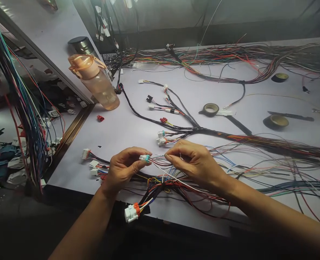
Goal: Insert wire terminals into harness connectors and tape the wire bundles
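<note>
Between its thumb and fingers, my left hand [126, 164] pinches a small white and teal wire connector [144, 158], with several wires running out of its right side. Close by on the right, my right hand [193, 160] pinches a thin wire [160, 155] whose bare tip points toward the connector, a short way off. Below both hands lies a wire harness [163, 186] bound into a bundle. One of its branches ends in a white connector with an orange band [132, 212] at the table's front edge. More white connectors [86, 154] lie left of my left hand.
A second taped harness [216, 133] crosses the table behind my hands. Tape rolls [210, 109] and a knife [291, 115] lie to the right. An orange-lidded bottle [94, 79] stands at the back left. Loose wires [16, 94] hang at the left, near a pile of connectors [2, 159].
</note>
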`<state>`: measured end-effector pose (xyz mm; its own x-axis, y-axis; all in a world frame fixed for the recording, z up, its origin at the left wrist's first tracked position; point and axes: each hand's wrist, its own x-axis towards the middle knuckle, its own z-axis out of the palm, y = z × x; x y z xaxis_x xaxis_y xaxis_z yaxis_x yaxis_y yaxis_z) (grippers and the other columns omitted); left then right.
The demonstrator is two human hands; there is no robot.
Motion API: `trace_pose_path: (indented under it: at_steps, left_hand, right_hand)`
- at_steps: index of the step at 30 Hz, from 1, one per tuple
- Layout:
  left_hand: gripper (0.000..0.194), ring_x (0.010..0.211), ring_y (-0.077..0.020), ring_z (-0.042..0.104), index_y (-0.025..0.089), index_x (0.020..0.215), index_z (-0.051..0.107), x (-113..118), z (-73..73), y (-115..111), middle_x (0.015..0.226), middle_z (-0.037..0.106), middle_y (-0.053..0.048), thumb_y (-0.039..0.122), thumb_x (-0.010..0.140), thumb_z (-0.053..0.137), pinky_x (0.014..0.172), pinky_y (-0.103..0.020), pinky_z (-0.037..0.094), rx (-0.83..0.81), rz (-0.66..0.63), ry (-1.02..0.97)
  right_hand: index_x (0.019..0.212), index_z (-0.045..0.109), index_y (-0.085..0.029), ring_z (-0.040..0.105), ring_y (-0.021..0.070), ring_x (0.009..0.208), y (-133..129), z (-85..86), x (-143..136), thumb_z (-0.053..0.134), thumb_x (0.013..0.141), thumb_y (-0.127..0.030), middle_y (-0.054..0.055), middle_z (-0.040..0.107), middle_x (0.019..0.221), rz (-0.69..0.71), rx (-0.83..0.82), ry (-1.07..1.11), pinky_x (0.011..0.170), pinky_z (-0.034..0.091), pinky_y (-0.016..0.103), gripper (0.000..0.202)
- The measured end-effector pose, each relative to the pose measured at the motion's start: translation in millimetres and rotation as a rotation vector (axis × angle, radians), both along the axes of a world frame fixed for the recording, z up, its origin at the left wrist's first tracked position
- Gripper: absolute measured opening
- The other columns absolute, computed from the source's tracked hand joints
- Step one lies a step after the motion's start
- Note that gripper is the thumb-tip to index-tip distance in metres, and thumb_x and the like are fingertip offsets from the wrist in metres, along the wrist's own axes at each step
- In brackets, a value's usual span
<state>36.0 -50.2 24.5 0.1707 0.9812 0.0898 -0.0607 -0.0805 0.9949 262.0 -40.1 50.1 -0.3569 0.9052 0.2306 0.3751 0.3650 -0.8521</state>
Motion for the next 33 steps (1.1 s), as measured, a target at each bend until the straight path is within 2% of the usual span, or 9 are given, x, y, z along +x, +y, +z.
trace_pose_path:
  at_steps: [11, 22, 28, 33]
  left_hand:
    - [0.029, 0.1, -0.0172, 0.068, 0.024, 0.101, 0.072, -5, -4.1, 1, 0.102, 0.074, -0.003, 0.005, 0.079, 0.068, 0.09, -0.027, 0.056, 0.045, -0.116, 0.025]
    - [0.03, 0.098, -0.0157, 0.068, 0.024, 0.101, 0.072, -6, -4.7, 2, 0.102, 0.074, -0.003, 0.004, 0.08, 0.067, 0.089, -0.025, 0.056, 0.05, -0.142, 0.039]
    - [0.029, 0.098, -0.0163, 0.069, 0.023, 0.1, 0.072, -6, -3.8, 2, 0.101, 0.074, -0.004, 0.004, 0.08, 0.067, 0.088, -0.026, 0.057, 0.052, -0.132, 0.07]
    - [0.028, 0.098, -0.0168, 0.069, 0.024, 0.1, 0.071, -6, -5.2, 2, 0.101, 0.074, -0.004, 0.005, 0.08, 0.067, 0.088, -0.026, 0.057, 0.07, -0.133, 0.125]
  right_hand:
    - [0.081, 0.071, -0.017, 0.054, 0.011, 0.067, 5, -9.9, -2, 0.06, 0.087, -0.018, 0.001, 0.06, 0.07, 0.025, 0.021, -0.036, 0.064, 0.042, 0.026, 0.012]
    - [0.081, 0.071, -0.016, 0.055, 0.0102, 0.066, 4, -13.4, -4, 0.061, 0.086, -0.017, 0.001, 0.06, 0.07, 0.026, 0.052, -0.02, 0.061, 0.041, 0.024, 0.011]
    - [0.084, 0.066, -0.015, 0.057, 0.0112, 0.072, 12, -9.2, 23, 0.057, 0.09, -0.017, 0.002, 0.062, 0.077, -0.044, 0.097, -0.045, 0.067, 0.046, 0.025, 0.011]
    - [0.089, 0.062, -0.016, 0.063, 0.0158, 0.096, 17, -24.4, 43, 0.055, 0.091, -0.016, 0.009, 0.068, 0.101, -0.054, 0.251, -0.11, 0.083, 0.052, 0.03, 0.007]
